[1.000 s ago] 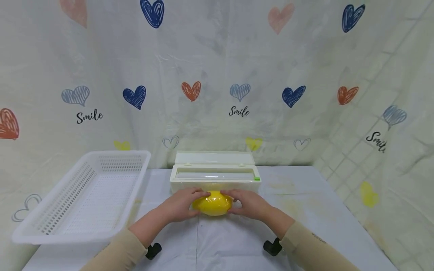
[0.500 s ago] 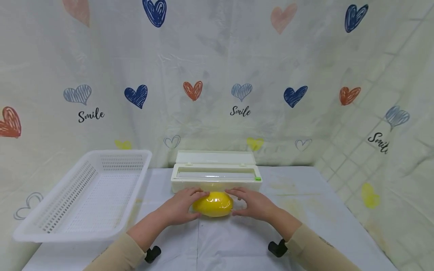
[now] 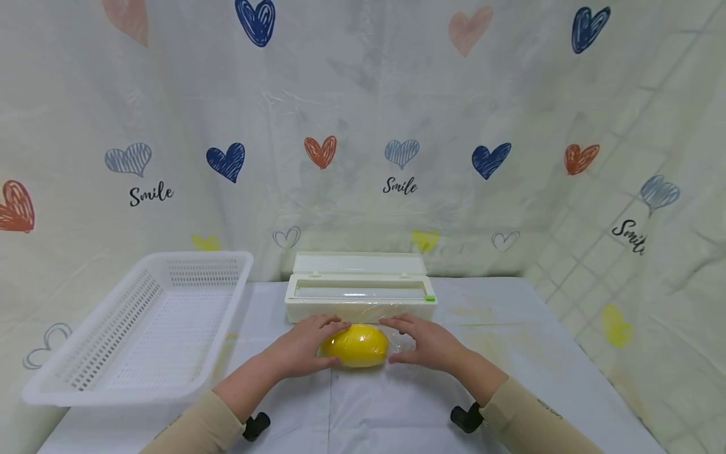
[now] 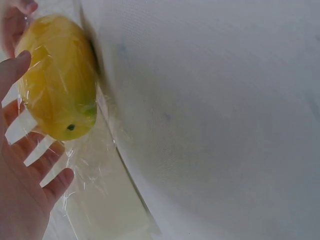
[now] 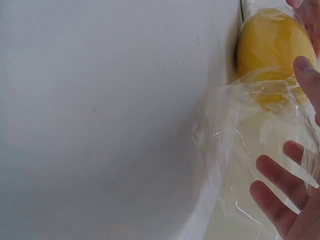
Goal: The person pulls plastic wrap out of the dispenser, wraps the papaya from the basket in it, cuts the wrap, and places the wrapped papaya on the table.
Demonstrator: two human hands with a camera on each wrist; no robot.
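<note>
A yellow mango [image 3: 356,345] lies on the table with clear cling film over it. A small dark stem spot and a greenish patch show on its end in the left wrist view. My left hand [image 3: 306,345] is at its left end, thumb tip and index fingertip right at its skin, the other fingers spread. My right hand [image 3: 426,340] stands just off the right end with fingers apart. Loose cling film [image 5: 260,150] trails from the mango beside the right fingers. Behind both hands is a cling film dispenser [image 3: 363,311], lid raised, roll visible inside.
A white perforated plastic basket [image 3: 170,328] sits at the left of the table, its front corner jutting past the edge. White cloth [image 3: 363,416] covers the table. A curtain [image 3: 351,94] printed with hearts hangs close behind the dispenser.
My right hand has drawn back to the right, from touching the mango to a small gap. The mango has shifted slightly toward me. The left hand has barely moved.
</note>
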